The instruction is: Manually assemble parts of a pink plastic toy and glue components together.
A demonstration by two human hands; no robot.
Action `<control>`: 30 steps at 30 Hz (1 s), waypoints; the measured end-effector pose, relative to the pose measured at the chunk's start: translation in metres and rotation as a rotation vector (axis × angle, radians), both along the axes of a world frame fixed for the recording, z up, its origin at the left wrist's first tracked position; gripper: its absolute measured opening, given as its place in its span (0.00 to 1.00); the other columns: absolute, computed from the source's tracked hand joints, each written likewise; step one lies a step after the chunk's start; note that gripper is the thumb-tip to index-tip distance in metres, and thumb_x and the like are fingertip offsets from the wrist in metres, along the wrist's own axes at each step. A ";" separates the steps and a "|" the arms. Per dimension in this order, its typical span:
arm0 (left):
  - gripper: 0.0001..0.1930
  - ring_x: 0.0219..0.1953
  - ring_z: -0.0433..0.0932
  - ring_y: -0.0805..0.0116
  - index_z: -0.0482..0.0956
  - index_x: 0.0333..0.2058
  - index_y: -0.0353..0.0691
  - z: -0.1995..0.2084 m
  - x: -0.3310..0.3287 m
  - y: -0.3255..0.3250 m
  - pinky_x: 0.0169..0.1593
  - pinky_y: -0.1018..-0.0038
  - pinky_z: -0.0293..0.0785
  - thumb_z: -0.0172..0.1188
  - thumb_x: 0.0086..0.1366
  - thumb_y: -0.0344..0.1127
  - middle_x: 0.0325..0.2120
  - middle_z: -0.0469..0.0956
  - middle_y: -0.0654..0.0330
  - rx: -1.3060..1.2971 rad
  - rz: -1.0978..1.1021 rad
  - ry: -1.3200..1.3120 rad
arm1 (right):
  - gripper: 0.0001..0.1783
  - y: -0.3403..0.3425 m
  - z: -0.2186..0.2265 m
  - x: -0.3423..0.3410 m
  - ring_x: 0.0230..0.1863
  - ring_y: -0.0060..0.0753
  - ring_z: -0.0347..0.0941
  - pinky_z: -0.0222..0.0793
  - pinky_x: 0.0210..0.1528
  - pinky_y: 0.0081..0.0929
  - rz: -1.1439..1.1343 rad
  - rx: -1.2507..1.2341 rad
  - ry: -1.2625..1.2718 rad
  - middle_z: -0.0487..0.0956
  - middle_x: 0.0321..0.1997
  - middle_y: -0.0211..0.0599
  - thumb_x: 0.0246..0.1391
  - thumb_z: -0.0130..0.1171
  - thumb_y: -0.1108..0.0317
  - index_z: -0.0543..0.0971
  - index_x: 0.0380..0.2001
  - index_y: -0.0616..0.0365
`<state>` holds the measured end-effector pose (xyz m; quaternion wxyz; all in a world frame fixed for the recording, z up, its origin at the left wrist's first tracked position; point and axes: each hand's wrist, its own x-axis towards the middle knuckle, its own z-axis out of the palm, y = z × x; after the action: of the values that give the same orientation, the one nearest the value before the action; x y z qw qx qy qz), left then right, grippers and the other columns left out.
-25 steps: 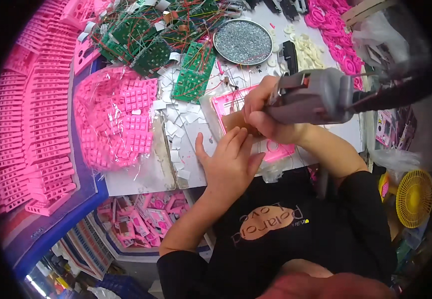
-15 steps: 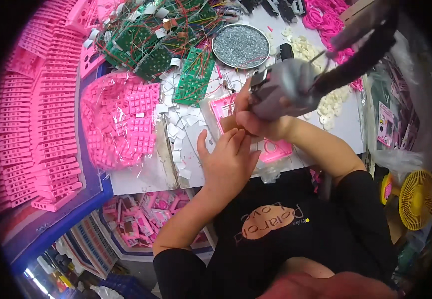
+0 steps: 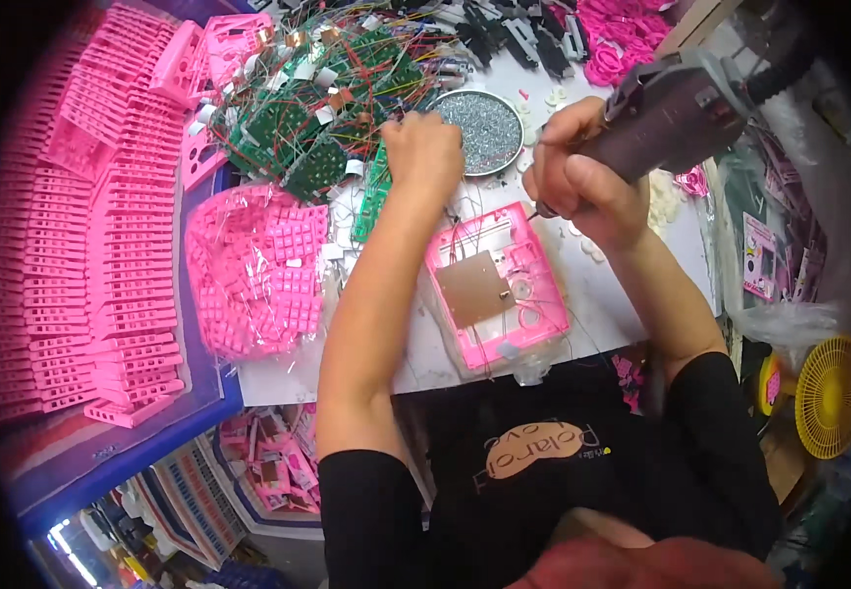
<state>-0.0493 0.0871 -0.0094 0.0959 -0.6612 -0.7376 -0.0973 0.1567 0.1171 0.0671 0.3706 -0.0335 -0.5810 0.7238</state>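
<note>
My right hand is wrapped round a dark grey electric screwdriver. Its tip points down at the upper right corner of a pink plastic housing lying on the table before me. A brown square board sits inside the housing, with thin wires around it. Further off, my left hand is at the left rim of a round dish of small silvery screws, beside the green circuit boards. Its fingers are curled in, and their tips are hidden, so what they hold cannot be made out.
Wired green circuit boards are heaped at the back left. A clear bag of pink keypads lies left of the housing, beside stacked pink shells. Pink cords and black parts lie at the back. A yellow fan stands right.
My left hand has left the brown board and moved away to the screw dish. My right hand has lifted the screwdriver up and right, uncovering the housing.
</note>
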 end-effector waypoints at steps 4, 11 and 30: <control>0.09 0.42 0.79 0.59 0.87 0.32 0.47 -0.012 0.001 0.020 0.47 0.52 0.67 0.58 0.62 0.38 0.32 0.83 0.60 -0.016 -0.030 -0.020 | 0.17 0.008 -0.009 0.019 0.17 0.22 0.58 0.57 0.22 0.27 -0.038 0.050 0.053 0.65 0.16 0.29 0.61 0.58 0.65 0.70 0.49 0.61; 0.12 0.35 0.80 0.50 0.83 0.28 0.42 0.005 0.000 0.012 0.36 0.49 0.71 0.64 0.62 0.45 0.31 0.83 0.54 0.117 -0.052 -0.306 | 0.16 0.002 -0.010 0.018 0.20 0.22 0.70 0.65 0.23 0.21 -0.067 -0.085 0.036 0.75 0.25 0.38 0.57 0.59 0.72 0.71 0.46 0.66; 0.05 0.34 0.77 0.64 0.80 0.29 0.45 0.026 0.082 -0.125 0.53 0.58 0.59 0.68 0.56 0.33 0.26 0.78 0.65 0.220 -0.197 -0.619 | 0.15 -0.038 -0.005 0.019 0.37 0.22 0.72 0.70 0.41 0.25 0.020 -0.029 -0.015 0.75 0.38 0.34 0.53 0.62 0.71 0.71 0.42 0.61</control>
<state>0.0328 -0.0374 0.0166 -0.0716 -0.6541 -0.6493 -0.3813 0.1759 0.0787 0.0622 0.3585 -0.0383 -0.5734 0.7357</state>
